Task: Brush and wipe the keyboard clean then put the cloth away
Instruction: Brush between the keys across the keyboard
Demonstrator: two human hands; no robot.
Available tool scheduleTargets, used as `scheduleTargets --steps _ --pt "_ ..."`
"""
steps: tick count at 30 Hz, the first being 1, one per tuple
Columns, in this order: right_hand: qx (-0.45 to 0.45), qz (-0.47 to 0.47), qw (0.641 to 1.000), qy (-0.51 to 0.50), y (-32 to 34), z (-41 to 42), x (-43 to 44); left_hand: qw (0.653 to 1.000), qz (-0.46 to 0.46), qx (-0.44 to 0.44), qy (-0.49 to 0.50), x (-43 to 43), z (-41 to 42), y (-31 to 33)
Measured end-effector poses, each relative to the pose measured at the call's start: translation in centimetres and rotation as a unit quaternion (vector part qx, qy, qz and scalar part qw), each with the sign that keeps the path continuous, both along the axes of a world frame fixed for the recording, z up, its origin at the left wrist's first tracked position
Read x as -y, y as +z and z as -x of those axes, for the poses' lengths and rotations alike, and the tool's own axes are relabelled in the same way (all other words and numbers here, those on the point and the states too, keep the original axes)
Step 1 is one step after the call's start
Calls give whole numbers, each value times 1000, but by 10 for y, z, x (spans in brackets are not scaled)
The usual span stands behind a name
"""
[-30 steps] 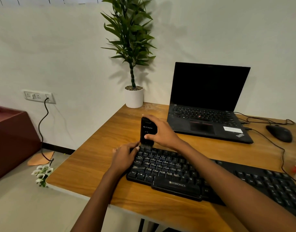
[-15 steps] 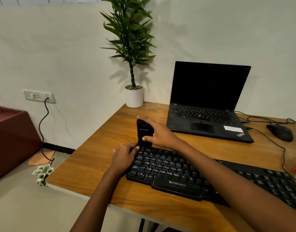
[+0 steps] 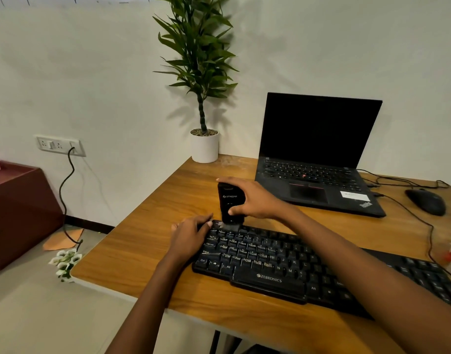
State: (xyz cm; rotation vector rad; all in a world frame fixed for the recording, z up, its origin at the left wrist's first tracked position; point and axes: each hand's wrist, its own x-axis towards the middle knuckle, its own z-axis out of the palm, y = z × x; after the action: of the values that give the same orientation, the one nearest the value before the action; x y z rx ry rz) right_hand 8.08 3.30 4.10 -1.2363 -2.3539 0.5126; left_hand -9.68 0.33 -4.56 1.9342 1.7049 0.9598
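Brushing stage: right hand (image 3: 255,200) grips the brush (image 3: 229,203) at the keyboard (image 3: 270,261)'s far-left corner. The left hand (image 3: 188,238) steadies it, fingers (image 3: 202,221) probably relaxed. Next up: sweep rightward.

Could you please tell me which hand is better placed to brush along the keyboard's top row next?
The right hand: it grips the brush upright with its bristles on the top-left keys of the keyboard. The left hand rests at its left end, holding nothing, probably steadying it.

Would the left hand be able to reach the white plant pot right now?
Probably yes. The left hand only rests on the keyboard, and just bare desk lies between it and the pot; the brush is off to one side.
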Motion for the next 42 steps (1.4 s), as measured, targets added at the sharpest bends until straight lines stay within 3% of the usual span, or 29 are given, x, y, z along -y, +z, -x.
scheduleTargets --steps 2,6,8,15,19,24,26,29,31,34,38,42 --pt "31 1 1000 -1 11 -2 -7 1000 1 -2 1 0 -1 1" --pt "-82 -8 996 -16 -5 19 8 1000 6 6 -4 1 0 0" --pt "-93 -10 996 -12 -15 16 14 1000 6 5 -7 1 0 -1" --pt "48 11 999 -18 -2 -36 22 1000 10 4 -6 1 1 0" --pt "86 35 995 -26 9 -72 37 1000 8 5 -8 0 1 -1" --pt "227 68 971 -34 35 -94 35 1000 7 7 -7 -2 2 -4" --pt "193 35 980 -31 41 -75 29 1000 8 7 -6 -2 1 -4" --pt "-27 33 999 -24 28 -26 23 1000 4 1 -8 -2 1 -4" --pt "-106 18 994 -29 8 5 20 1000 1 1 -9 -3 2 -4" --pt "-115 -2 993 -39 -11 19 8 1000 -1 1 -13 -3 2 -4" --pt "-13 -11 999 -30 5 13 -6 1000 0 5 -5 -3 1 -3" --pt "-3 -20 999 -26 4 26 -3 1000 5 17 -9 -2 1 -3"
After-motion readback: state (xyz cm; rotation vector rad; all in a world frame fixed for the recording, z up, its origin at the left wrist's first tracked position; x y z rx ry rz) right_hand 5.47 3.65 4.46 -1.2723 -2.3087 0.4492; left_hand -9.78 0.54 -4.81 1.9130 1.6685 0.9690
